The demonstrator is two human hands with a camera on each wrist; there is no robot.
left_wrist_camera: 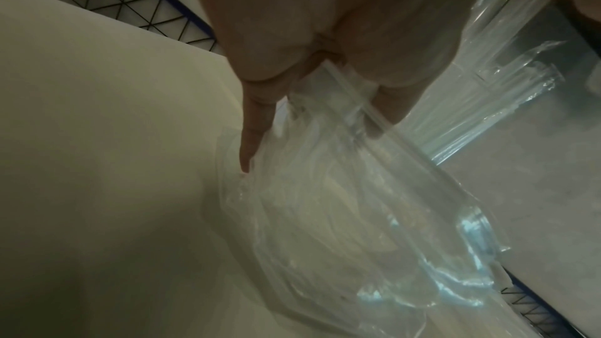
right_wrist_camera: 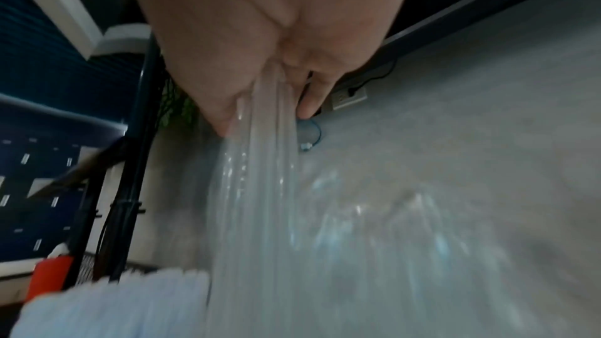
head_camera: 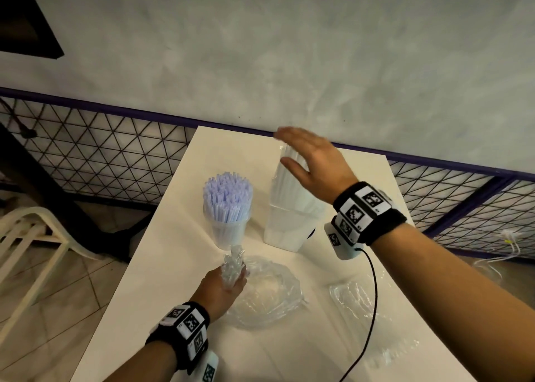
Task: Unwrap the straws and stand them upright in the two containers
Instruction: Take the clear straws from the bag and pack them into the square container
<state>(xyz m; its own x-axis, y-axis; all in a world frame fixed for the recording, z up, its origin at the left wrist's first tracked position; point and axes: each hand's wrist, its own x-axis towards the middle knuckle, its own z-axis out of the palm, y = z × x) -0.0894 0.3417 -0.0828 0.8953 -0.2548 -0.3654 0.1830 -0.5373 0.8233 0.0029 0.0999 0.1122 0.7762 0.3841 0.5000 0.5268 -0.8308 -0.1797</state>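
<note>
Your right hand (head_camera: 314, 167) lies flat, fingers straight, against the tops and far side of the clear straws (head_camera: 292, 184) standing in the white container (head_camera: 285, 231) at far centre of the white table (head_camera: 162, 280). The right-wrist view shows the palm on several straws, not curled round them. Left of it, the clear cup (head_camera: 228, 231) already stands packed with pale lilac straws (head_camera: 227, 192), upright.

Your left hand (head_camera: 223, 286) grips the bunched neck of an empty clear wrapper (head_camera: 266, 294), near centre; the left-wrist view shows fingers (left_wrist_camera: 257, 122) closed on the film, the rest trailing on the table. A second wrapper (head_camera: 356, 294) lies loose on the near right, under the black cable (head_camera: 373, 294).

Handling, as judgement:
- Straws: very light, thin-walled, smooth, slippery against each other. They likely splay or tip the bundle if pushed from one side. Gather them round the upper middle with a loose full-hand wrap; don't squeeze, they crease.
- White container: looks light; steady it low on the wall if the bundle leans.
- Wrapper: soft, limp, clingy. The twisted neck is the best hold.

Both containers look filled; what's left seems to be tidying.
</note>
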